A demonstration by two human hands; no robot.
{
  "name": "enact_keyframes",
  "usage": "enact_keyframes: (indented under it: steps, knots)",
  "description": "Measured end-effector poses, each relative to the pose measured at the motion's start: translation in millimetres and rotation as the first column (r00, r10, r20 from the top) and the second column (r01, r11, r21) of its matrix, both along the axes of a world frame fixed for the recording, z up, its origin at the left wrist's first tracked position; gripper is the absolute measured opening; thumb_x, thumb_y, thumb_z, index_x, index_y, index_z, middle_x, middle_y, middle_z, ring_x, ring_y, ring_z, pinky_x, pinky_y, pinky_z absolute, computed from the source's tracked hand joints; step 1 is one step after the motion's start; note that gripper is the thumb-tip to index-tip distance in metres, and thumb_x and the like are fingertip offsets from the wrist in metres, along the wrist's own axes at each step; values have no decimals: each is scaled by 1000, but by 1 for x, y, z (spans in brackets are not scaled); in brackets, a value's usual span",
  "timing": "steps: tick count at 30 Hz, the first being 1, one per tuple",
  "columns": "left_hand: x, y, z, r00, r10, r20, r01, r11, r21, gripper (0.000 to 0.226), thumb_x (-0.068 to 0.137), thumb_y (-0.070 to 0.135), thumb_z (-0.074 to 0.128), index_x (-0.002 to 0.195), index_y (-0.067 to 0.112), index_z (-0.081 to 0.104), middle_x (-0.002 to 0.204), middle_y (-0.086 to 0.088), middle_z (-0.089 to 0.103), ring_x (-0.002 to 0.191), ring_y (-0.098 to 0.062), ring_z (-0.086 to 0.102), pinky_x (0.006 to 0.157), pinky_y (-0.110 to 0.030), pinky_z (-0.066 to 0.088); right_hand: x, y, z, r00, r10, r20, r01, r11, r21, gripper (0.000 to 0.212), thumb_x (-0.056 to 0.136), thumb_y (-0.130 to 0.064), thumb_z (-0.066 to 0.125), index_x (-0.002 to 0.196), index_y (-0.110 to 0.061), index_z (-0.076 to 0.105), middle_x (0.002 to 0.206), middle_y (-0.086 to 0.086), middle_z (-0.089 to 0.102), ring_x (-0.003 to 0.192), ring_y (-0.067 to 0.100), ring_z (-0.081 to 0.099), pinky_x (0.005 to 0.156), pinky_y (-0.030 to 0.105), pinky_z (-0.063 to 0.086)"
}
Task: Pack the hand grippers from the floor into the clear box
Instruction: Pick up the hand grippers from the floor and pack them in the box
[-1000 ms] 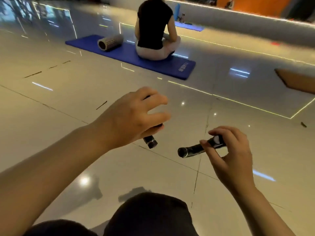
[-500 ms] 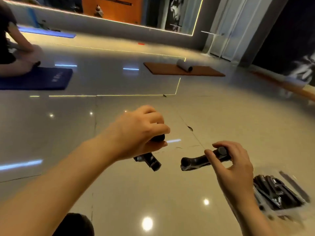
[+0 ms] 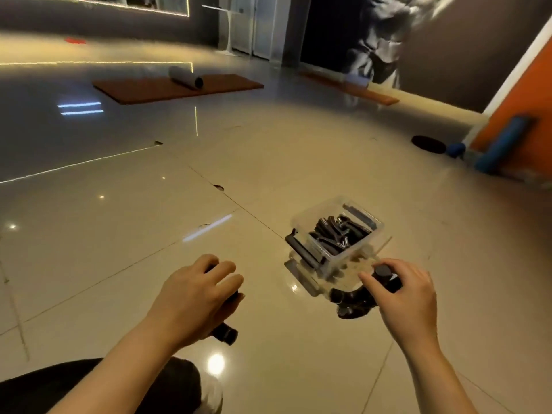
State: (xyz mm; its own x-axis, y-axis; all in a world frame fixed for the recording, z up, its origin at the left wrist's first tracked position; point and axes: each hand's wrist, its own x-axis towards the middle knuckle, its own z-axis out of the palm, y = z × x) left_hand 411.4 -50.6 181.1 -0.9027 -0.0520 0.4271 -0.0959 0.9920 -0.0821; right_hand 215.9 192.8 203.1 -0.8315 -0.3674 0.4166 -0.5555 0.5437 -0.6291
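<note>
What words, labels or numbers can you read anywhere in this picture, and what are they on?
None can be read.
Clear box: no label shows on its walls.
Hand grippers in the left hand and right hand: plain black, no marking visible.
Wall mural: blurred, with no legible text.

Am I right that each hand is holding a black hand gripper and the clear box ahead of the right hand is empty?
Not quite. The head view shows the clear box is not empty: it already holds a pile of black grippers. The rest stands: the left hand and the right hand each hold a black hand gripper, and the box sits ahead of the right hand.
</note>
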Motion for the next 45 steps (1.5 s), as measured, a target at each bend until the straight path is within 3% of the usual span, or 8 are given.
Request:
enact_keyframes:
  steps: [4,7,13,18,21,25,31,45]
  knots:
    - [-41,7,3,997,-61,-35,63,997,44,29,84,43,47,82,22,66,89,3,66,76,-22,62,35,-26,43,9,-16,-16,992,2,127,-6,999,35,21,73,-32,76,82,-38,57,85,-21,56,91,11,46,67,14,31]
    - [-78,26,18,981,-167,-94,170,985,19,24,84,38,49,84,20,65,90,0,66,77,-24,60,39,-27,44,3,-27,-18,982,9,190,-17,999,42,23,73,-36,76,78,-43,54,85,-20,57,89,10,48,67,15,35]
    - [-135,28,29,991,-52,-121,72,982,173,37,87,46,34,84,26,66,88,6,64,74,-17,57,36,-21,37,-49,-40,-12,986,-55,158,47,997,54,18,76,-41,71,88,-32,62,85,-12,60,91,14,50,66,17,35]
    - [-180,37,24,994,-76,-74,78,996,36,20,80,38,53,77,21,63,82,2,63,72,-21,56,41,-22,26,-101,-34,-10,990,-25,141,17,999,52,12,81,-40,67,82,-32,58,78,-17,57,89,15,48,65,18,34]
    - [-207,48,27,993,-16,-114,21,999,41,27,83,43,44,78,24,63,83,6,62,73,-19,56,38,-20,26,-133,-22,-18,984,23,174,-40,995,94,12,82,-41,65,83,-30,59,80,-15,58,91,13,47,64,17,34]
    - [-242,61,23,990,54,-129,-40,993,107,37,83,53,36,85,30,65,86,12,62,75,-15,56,35,-25,42,-180,-2,-26,974,117,193,-145,980,136,14,81,-46,65,82,-33,59,82,-17,59,91,10,49,64,21,38]
    - [-301,85,17,976,178,-126,-166,981,105,25,77,52,54,84,31,67,78,15,65,78,-16,59,36,-24,45,-291,27,-14,956,240,172,-273,939,209,23,75,-53,66,86,-33,61,86,-15,60,90,8,51,68,26,43]
    - [-387,110,-20,768,615,-178,-571,784,246,55,81,64,34,91,25,71,83,11,67,87,-21,58,49,-30,51,-493,-15,-15,787,525,323,-583,805,112,17,77,-42,72,82,-27,65,82,-16,64,80,4,58,65,23,45]
